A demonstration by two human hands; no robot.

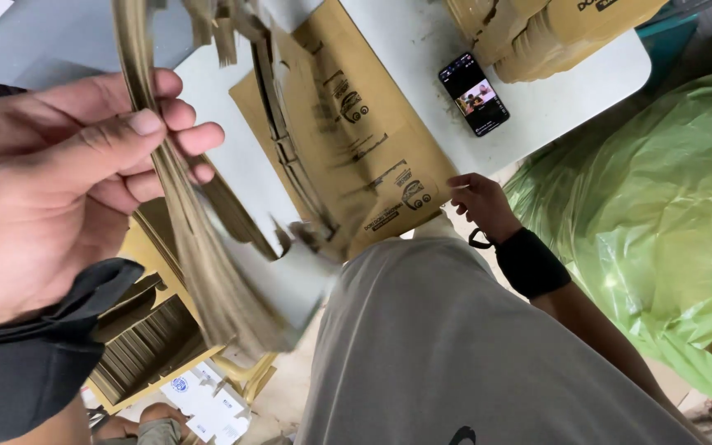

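My left hand (51, 181) is raised close to the camera at the left, pinching a long, thin strip of brown cardboard (176, 189) that hangs down, blurred by motion. My right hand (478, 200) rests at the near edge of the white table (554, 107), fingertips touching the corner of a flat brown cardboard sheet (356, 140) printed with dark marks. That sheet lies on a stack with curved cut-out scraps along its left side. Both wrists wear black bands.
A black phone (473, 94) with a lit screen lies on the table. Stacked brown cardboard (537, 33) sits at the far right. A green plastic bag (653, 214) bulges at the right. A yellow box of cardboard pieces (146, 330) stands on the floor.
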